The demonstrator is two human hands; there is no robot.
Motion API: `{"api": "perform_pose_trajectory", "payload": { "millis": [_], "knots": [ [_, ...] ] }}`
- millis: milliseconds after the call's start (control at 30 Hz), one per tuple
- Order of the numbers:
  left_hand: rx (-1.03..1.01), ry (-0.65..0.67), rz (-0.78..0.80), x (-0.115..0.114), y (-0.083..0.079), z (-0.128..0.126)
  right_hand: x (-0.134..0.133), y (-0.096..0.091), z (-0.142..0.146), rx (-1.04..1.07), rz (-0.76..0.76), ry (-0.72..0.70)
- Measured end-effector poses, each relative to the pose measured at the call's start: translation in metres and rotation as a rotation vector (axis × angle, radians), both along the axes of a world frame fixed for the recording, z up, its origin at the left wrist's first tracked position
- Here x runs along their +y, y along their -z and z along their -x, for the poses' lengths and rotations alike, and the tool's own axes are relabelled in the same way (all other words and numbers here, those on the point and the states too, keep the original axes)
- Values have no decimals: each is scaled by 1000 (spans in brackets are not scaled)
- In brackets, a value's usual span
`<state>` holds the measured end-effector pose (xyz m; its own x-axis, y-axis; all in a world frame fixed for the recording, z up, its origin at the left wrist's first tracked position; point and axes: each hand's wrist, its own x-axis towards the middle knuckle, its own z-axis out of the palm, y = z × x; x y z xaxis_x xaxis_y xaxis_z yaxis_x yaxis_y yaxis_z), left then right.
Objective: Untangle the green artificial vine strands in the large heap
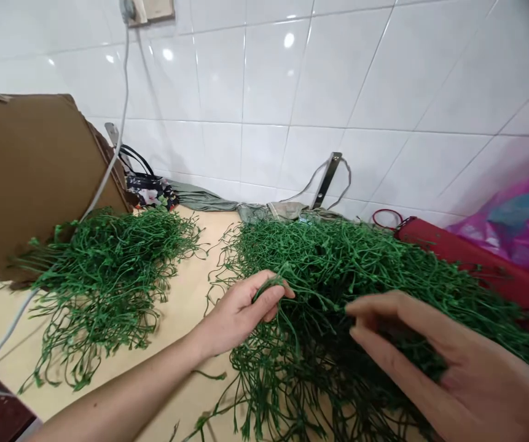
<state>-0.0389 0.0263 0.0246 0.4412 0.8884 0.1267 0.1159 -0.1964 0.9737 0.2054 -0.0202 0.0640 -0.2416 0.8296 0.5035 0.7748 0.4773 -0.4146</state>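
My left hand is closed around a small bunch of thin green plastic stems, which stick out past its thumb and fingers. It is above the near left part of a large heap of green artificial stems. At the right, my right hand is over the same heap, thumb and forefinger curved toward each other with a small gap at the tips. One stem's end lies just left of those fingertips, and I see nothing held between them. The other fingers are mostly hidden.
A second pile of green stems is on the left of the pale tabletop, against a cardboard box. A white cable hangs across the box. Behind are a flowered bag, a metal bracket, a red case and pink plastic.
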Motion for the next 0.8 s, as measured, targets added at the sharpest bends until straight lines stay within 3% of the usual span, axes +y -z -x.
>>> {"api": "perform_pose_trajectory", "payload": {
  "millis": [100,233,300,500,800],
  "knots": [
    [81,24,-20,-1,-5,-4,17,-10,19,147,2,69],
    [178,47,-62,0,-6,-6,35,-3,38,269,342,-79],
    [171,50,-39,1,-4,-5,40,3,40,311,443,-120],
    [112,128,191,5,8,-3,35,16,30,257,443,-59],
    [272,124,12,3,11,-9,27,22,24,381,555,-52]
  ]
}}
